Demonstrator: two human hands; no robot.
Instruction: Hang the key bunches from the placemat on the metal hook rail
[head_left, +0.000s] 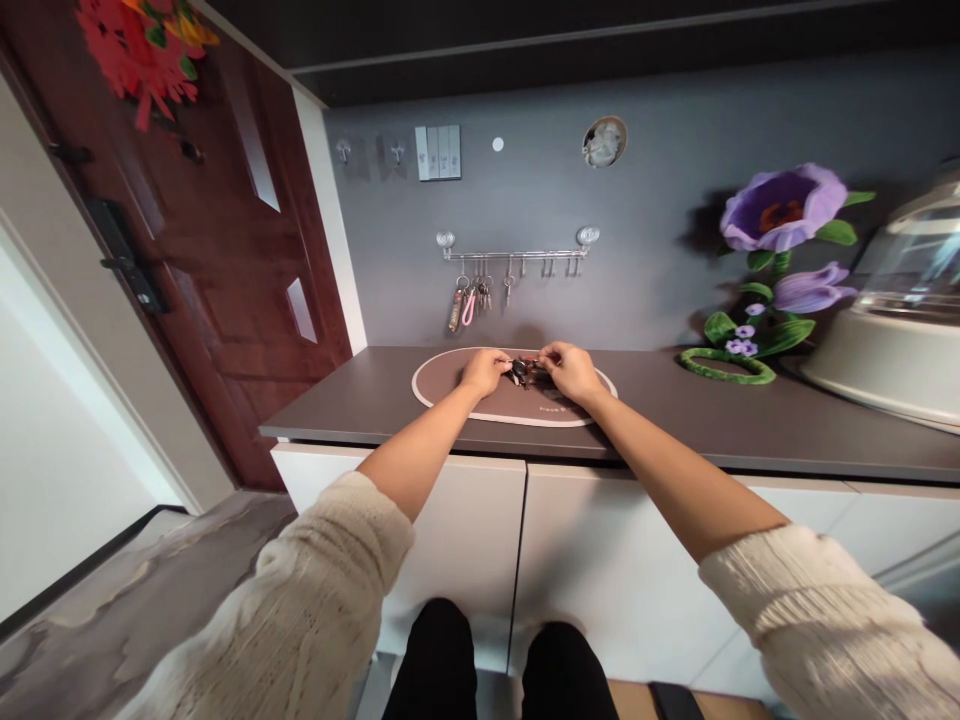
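Observation:
A small bunch of keys (523, 372) is between my two hands, just over a brown oval mat (450, 385) with a pale rim. My left hand (486, 371) pinches the bunch at its left side. From the right, my right hand (570, 370) has its fingertips closed on the same bunch. Dark and reddish parts show among the keys, too small to make out. On the wall behind, a clear hook rail (517, 254) carries several hanging keys (484, 292) and a pink strap (469, 307).
The mat lies on a dark countertop (660, 420) above white cabinet doors (450, 540). Purple fabric flowers (784, 215) and a white-based appliance (892, 360) stand at the right. A dark red door (225, 250) is on the left. An overhead shelf (600, 50) juts out above.

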